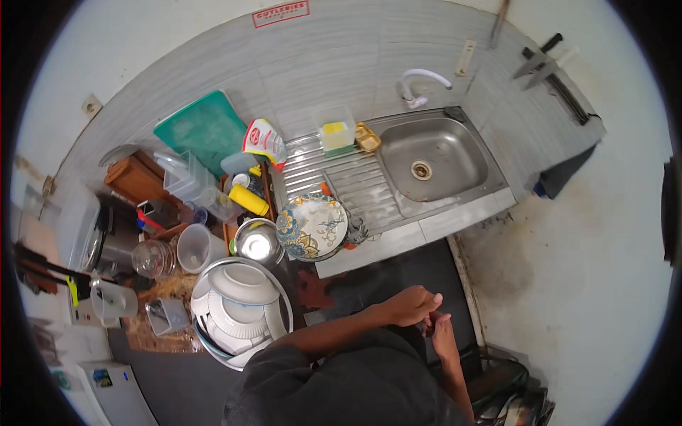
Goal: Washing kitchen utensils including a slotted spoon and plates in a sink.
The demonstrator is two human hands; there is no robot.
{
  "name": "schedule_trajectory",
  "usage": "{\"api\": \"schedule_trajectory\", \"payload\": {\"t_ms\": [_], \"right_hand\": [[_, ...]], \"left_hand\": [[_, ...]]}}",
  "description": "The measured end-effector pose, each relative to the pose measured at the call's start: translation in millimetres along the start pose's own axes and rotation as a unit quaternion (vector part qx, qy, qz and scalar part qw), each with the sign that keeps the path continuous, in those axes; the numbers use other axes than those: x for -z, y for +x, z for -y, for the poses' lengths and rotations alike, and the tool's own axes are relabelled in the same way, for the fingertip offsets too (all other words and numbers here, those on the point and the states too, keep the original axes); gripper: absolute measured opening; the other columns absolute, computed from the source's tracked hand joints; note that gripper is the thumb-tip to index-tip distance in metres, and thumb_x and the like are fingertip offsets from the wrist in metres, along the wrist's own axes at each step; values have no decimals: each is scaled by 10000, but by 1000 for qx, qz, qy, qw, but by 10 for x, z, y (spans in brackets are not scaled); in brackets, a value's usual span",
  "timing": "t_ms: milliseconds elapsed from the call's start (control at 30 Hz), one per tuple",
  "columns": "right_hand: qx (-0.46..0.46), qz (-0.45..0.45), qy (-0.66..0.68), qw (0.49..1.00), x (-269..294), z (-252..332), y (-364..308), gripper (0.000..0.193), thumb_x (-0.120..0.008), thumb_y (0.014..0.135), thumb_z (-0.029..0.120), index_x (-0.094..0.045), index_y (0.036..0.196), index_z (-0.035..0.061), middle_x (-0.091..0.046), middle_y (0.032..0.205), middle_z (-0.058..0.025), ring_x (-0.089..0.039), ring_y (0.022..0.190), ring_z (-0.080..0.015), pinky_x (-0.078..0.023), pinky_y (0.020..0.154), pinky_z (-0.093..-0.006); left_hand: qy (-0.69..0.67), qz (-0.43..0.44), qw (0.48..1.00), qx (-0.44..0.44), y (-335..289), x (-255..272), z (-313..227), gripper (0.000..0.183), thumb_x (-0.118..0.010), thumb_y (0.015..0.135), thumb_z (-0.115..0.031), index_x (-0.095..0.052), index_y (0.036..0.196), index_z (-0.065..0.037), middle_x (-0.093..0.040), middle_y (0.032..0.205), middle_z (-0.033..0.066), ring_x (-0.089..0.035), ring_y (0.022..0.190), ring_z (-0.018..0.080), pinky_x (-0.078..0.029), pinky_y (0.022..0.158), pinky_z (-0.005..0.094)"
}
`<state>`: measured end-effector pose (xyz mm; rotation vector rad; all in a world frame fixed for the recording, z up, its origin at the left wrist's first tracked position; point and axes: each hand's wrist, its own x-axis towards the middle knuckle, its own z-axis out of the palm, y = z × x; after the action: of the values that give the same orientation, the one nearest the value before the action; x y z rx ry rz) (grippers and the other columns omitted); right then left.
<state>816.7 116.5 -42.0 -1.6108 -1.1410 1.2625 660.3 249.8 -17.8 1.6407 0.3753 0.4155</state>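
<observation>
Basin (290,305): left of the sink (455,153), nearer the person; contains white dishes (241,316). Plate (312,221): left of the sink, at the near left corner of the drainboard (369,190); round, long axis cannot be told; patterned side points up. Left hand (413,305): near side of the sink; fingers curled, contents cannot be told. Right hand (442,332): just beside it, pointing sinkward; finger opening cannot be told.
</observation>
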Motion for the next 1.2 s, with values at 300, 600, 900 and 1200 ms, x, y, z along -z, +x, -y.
{"api": "schedule_trajectory", "payload": {"t_ms": [300,600,900,1200], "right_hand": [[17,173,47,984,341,45,1073,792,-188,1050,723,-541,878,36,-470,773,14,-400,709,-99,-347,641,-295],[168,375,-69,909,676,450,2378,683,-238,1114,580,-569,934,11,-546,744,-70,-517,690,-203,-445,673,-359],[256,406,-301,824,123,16,3659,282,-588,1020,297,-633,1064,22,-671,1034,-192,-637,918,-384,-511,819,-453],[546,314,-348,695,-977,-532,4340,403,-662,861,108,-690,1262,96,-642,1336,-78,-572,1164,-306,-476,958,-497]], "left_hand": [[-53,-163,983,58,202,117,177,712,-277,1129,-514,-655,929,55,-715,814,167,-728,799,295,-563,775,397],[130,-351,917,135,728,334,59,590,-286,1126,-436,-652,1071,24,-702,881,234,-650,871,471,-523,802,490],[183,-443,839,259,861,109,83,530,-360,1105,-432,-585,911,6,-633,826,286,-601,857,524,-452,772,582],[85,-588,693,410,770,-729,-6,522,-367,1101,-441,-601,973,8,-625,859,314,-600,891,539,-458,775,584]]}}
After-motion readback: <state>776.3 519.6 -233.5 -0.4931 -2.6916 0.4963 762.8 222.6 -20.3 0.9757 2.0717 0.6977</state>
